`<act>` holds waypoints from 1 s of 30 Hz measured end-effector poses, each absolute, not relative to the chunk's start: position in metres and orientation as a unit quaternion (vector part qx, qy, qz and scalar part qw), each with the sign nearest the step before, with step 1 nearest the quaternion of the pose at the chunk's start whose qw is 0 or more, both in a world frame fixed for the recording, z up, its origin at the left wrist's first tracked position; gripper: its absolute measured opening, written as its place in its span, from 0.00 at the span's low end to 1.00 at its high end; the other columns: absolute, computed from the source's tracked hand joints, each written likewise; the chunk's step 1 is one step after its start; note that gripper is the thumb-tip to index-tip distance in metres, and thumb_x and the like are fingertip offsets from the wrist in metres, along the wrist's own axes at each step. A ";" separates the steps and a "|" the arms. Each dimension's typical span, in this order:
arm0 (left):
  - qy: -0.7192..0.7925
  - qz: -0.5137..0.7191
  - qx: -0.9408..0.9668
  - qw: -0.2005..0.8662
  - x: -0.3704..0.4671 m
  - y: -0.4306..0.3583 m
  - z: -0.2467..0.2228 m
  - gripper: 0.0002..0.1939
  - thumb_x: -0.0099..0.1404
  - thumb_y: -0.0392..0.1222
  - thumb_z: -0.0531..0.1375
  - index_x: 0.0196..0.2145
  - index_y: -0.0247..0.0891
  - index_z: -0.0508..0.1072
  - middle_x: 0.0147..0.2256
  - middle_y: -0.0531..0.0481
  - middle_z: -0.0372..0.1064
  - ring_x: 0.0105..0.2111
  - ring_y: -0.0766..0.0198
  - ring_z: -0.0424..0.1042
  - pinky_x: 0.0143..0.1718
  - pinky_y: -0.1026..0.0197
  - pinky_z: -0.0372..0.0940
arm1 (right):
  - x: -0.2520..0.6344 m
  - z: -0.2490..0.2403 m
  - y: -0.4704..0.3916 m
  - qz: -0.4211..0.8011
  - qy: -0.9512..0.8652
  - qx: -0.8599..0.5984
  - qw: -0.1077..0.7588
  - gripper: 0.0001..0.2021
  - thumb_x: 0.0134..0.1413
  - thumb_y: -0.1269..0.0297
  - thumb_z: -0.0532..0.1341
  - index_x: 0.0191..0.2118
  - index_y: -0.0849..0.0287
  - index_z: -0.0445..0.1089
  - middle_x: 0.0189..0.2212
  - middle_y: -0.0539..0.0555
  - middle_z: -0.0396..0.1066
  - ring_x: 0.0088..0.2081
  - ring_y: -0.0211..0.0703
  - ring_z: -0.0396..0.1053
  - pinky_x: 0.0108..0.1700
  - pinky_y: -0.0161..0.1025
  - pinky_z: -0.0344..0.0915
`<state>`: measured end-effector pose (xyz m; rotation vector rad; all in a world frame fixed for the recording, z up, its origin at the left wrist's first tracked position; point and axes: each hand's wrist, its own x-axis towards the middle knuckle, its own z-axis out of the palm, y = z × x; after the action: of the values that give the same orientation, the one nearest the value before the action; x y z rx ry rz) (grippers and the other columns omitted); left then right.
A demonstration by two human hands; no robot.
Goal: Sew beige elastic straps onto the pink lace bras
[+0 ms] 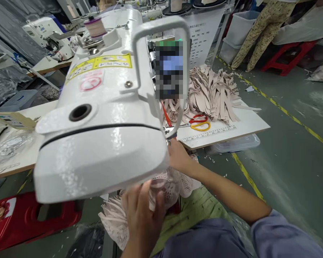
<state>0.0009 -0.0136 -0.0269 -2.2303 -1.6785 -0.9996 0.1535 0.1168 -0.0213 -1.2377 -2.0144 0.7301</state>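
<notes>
A white industrial sewing machine [102,150] fills the middle of the view, its head covering the place where the cloth runs under it. Pale pink lace fabric [168,186], looking like bra pieces, hangs below the head toward my lap. My left hand [144,208] is in front of the head, with the lace between its thumb and fingers; the fingertips are slightly blurred. Close to the needle end, my right hand [181,156] reaches in above the lace. Its fingers are mostly hidden by the machine. More pleated-looking lace [114,220] hangs to the left of my left hand.
Scissors with red and yellow handles [200,122] lie on the white table [247,125] beside a printed ruler scale. Behind them is a heap of beige fabric strips [212,93]. A red plastic container [29,218] stands at lower left. Another person's legs [263,34] show at upper right.
</notes>
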 end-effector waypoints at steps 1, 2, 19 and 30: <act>-0.585 -0.352 -0.728 0.063 -0.005 -0.012 -0.033 0.16 0.70 0.45 0.54 0.53 0.38 0.65 0.42 0.40 0.68 0.44 0.52 0.68 0.46 0.53 0.61 | 0.153 -0.021 0.117 0.282 -0.764 -0.478 0.328 0.08 0.56 0.69 0.58 0.40 0.56 0.72 0.41 0.55 0.70 0.39 0.47 0.70 0.39 0.39 0.65; -0.606 -0.362 -0.708 0.027 -0.011 -0.009 -0.040 0.17 0.71 0.48 0.53 0.52 0.38 0.66 0.42 0.41 0.68 0.44 0.52 0.68 0.45 0.53 0.62 | 0.153 -0.022 0.118 0.285 -0.760 -0.481 0.331 0.07 0.56 0.70 0.58 0.39 0.56 0.72 0.41 0.54 0.70 0.39 0.46 0.70 0.39 0.39 0.65; -0.688 -0.450 -0.526 -0.218 -0.004 0.004 -0.028 0.14 0.62 0.52 0.59 0.29 0.40 0.66 0.18 0.61 0.55 0.16 0.70 0.57 0.17 0.68 0.54 | 0.153 -0.021 0.119 0.335 -0.738 -0.439 0.388 0.07 0.51 0.76 0.60 0.35 0.59 0.70 0.44 0.53 0.68 0.39 0.41 0.66 0.38 0.36 0.59; -0.723 -0.425 -0.500 -0.217 -0.002 0.005 -0.028 0.17 0.58 0.57 0.61 0.32 0.40 0.67 0.22 0.56 0.64 0.20 0.67 0.65 0.22 0.66 0.60 | 0.155 -0.028 0.120 0.332 -0.737 -0.420 0.413 0.08 0.50 0.76 0.59 0.35 0.59 0.70 0.41 0.51 0.68 0.35 0.38 0.63 0.38 0.34 0.59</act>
<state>-0.0024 0.0053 -0.0278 -1.8330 -2.6518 -1.5570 0.1552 0.1204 -0.0278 -1.0569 -1.8529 0.8349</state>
